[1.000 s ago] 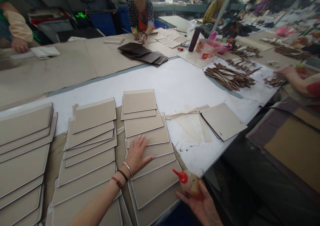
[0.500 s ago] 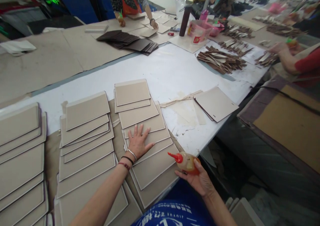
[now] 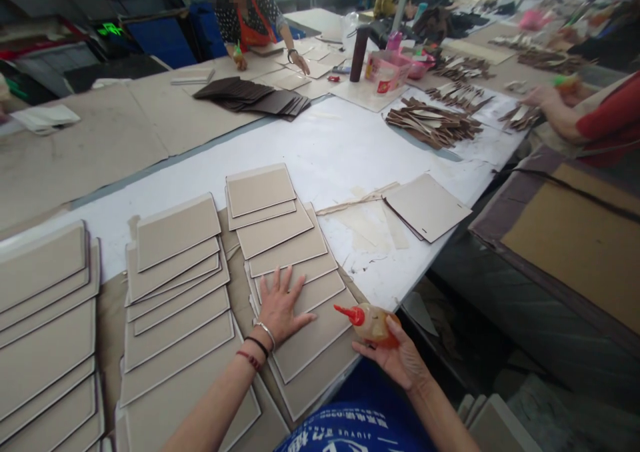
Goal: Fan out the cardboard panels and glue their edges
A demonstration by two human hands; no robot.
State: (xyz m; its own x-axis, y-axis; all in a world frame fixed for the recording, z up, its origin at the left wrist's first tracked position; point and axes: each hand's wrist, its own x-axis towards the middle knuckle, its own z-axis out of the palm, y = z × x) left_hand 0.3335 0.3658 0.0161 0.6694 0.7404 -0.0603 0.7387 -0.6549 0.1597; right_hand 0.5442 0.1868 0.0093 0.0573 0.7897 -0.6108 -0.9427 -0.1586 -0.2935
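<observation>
My left hand (image 3: 281,305) lies flat, fingers spread, on a row of overlapping beige panels (image 3: 315,362) with pale edges. In my right hand (image 3: 393,352) is a squeeze bottle (image 3: 376,325) with a red nozzle, tilted so the tip points left above the panels. Its contents look amber. Left of my hand, a second row of beige panels (image 3: 175,339) overlaps in the same way, and a third row (image 3: 47,332) runs along the left edge. A small stack of light panels (image 3: 429,207) with a dark edge sits to the right.
Dark brown panels (image 3: 253,95) lie fanned across the table. Brown strips (image 3: 435,122) are heaped beyond, near a pink basket (image 3: 387,72) and a dark cylinder (image 3: 359,53). Co-workers' hands show at the back and at the right. A brown-topped box (image 3: 575,239) stands beyond the table edge.
My left hand has slid slightly down and toward me over the panels, still spread. The right hand keeps the bottle almost in place. The co-worker's hand at the back has shifted a little.
</observation>
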